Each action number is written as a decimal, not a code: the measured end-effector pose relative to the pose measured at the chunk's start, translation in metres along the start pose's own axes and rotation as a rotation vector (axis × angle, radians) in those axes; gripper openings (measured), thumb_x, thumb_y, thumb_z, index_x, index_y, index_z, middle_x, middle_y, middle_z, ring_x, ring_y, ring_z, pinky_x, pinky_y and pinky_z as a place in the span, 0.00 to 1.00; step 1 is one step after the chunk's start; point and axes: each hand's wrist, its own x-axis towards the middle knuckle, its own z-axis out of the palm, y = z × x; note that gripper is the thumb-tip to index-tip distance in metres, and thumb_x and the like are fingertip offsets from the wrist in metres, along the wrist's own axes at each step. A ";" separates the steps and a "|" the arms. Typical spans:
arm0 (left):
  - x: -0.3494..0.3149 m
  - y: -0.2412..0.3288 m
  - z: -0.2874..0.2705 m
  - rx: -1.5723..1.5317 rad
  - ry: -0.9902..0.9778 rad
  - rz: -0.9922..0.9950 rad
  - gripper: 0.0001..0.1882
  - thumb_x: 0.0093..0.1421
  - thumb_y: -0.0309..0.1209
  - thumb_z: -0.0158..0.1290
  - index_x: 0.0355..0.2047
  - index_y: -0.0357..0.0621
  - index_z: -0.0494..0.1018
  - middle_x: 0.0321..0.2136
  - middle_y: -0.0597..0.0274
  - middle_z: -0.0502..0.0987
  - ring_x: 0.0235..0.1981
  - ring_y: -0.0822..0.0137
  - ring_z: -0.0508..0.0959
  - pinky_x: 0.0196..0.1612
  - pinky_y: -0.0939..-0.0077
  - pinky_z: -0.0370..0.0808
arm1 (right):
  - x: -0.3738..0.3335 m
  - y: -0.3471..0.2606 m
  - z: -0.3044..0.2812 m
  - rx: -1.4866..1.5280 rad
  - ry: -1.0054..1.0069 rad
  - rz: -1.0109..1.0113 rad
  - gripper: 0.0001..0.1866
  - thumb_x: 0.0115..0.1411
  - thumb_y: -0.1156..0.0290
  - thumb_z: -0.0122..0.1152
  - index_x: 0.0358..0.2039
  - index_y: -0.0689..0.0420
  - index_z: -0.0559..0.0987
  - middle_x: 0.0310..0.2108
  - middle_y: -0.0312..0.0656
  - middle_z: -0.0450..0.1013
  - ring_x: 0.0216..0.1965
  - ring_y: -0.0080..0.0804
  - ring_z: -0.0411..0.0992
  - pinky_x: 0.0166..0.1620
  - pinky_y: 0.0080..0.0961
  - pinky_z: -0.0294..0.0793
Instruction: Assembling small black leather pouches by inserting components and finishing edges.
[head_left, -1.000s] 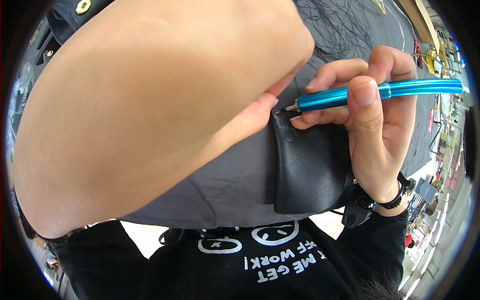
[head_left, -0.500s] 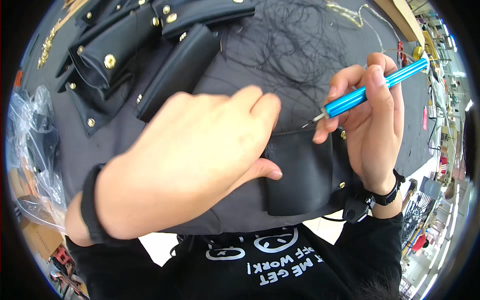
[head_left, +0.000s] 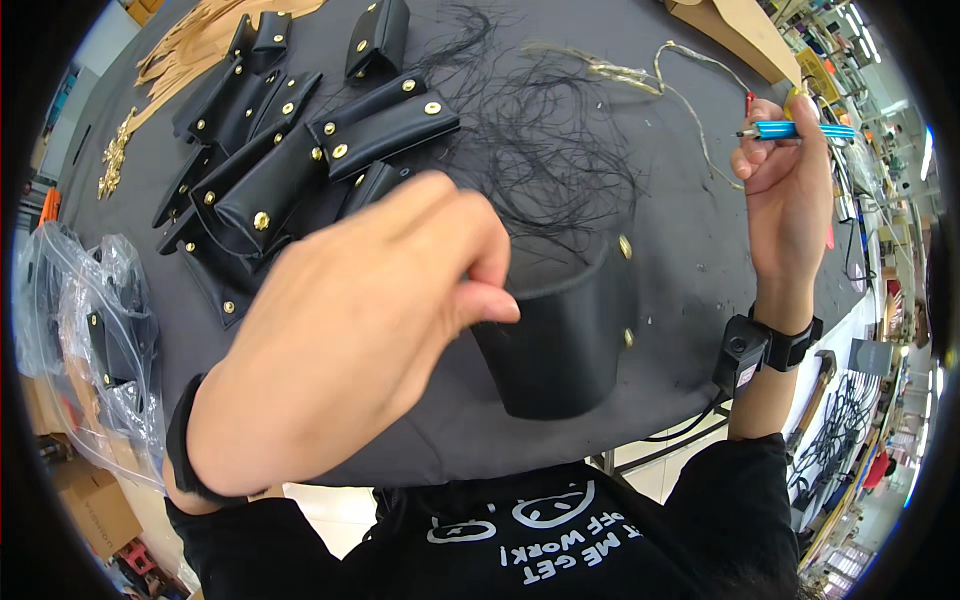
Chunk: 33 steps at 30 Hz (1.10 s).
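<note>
My left hand (head_left: 365, 300), slightly blurred, pinches the left edge of a black leather pouch (head_left: 552, 352). The pouch is raised and curved, with its upper edge toward the far side, and brass snaps show on its right side. Off to the right and apart from the leather, my right hand (head_left: 788, 215) is closed around a blue pen-shaped tool (head_left: 772, 131). The tool's thin metal tip points left.
Several black leather pouches (head_left: 270, 190) with brass snaps lie at the far left. Loose black threads (head_left: 560, 150) are strewn beyond my hands. A clear plastic bag (head_left: 95, 300) sits at the left edge, a cardboard box (head_left: 735, 35) at the far right.
My right hand has drawn the blue tool away from the leather, rightward and farther off. The pouch now stands more raised in my left hand. The view has shifted, showing more of the table.
</note>
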 end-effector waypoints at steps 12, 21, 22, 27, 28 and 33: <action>0.004 0.002 0.025 0.606 0.357 0.613 0.10 0.39 0.26 0.58 0.25 0.44 0.71 0.18 0.67 0.61 0.20 0.70 0.67 0.22 0.77 0.63 | -0.006 -0.015 -0.004 0.197 -0.118 -0.042 0.09 0.66 0.65 0.43 0.32 0.57 0.66 0.31 0.41 0.68 0.25 0.20 0.61 0.26 0.19 0.61; 0.004 -0.008 0.017 0.427 -0.062 0.335 0.17 0.41 0.31 0.60 0.33 0.43 0.68 0.29 0.60 0.65 0.28 0.61 0.70 0.28 0.71 0.67 | -0.029 -0.005 0.031 0.168 -0.168 0.034 0.12 0.68 0.63 0.38 0.36 0.57 0.66 0.29 0.40 0.65 0.20 0.18 0.59 0.18 0.14 0.62; 0.003 -0.008 0.012 0.422 -0.061 0.319 0.17 0.41 0.31 0.60 0.33 0.43 0.68 0.29 0.60 0.65 0.28 0.61 0.70 0.28 0.71 0.67 | -0.037 -0.003 0.042 0.109 -0.172 0.077 0.12 0.69 0.63 0.35 0.40 0.56 0.65 0.29 0.38 0.62 0.20 0.16 0.57 0.17 0.11 0.62; 0.006 0.013 -0.007 0.305 -0.014 0.015 0.22 0.36 0.26 0.63 0.33 0.43 0.68 0.31 0.59 0.65 0.32 0.55 0.70 0.34 0.67 0.69 | -0.067 0.001 0.086 0.086 -0.237 0.245 0.13 0.69 0.58 0.32 0.41 0.52 0.61 0.28 0.39 0.62 0.17 0.20 0.62 0.17 0.16 0.70; 0.005 0.012 -0.007 0.320 -0.028 -0.033 0.21 0.37 0.25 0.63 0.33 0.43 0.68 0.31 0.59 0.65 0.32 0.56 0.70 0.34 0.67 0.69 | -0.067 0.004 0.090 0.073 -0.236 0.270 0.12 0.68 0.57 0.32 0.41 0.52 0.60 0.28 0.39 0.62 0.17 0.21 0.63 0.19 0.18 0.73; -0.001 -0.020 -0.014 0.395 -0.104 0.055 0.16 0.38 0.27 0.62 0.28 0.44 0.69 0.29 0.63 0.65 0.32 0.59 0.66 0.37 0.71 0.64 | -0.063 0.028 0.102 0.063 -0.391 0.375 0.12 0.68 0.56 0.32 0.40 0.51 0.58 0.30 0.41 0.64 0.20 0.24 0.68 0.36 0.38 0.79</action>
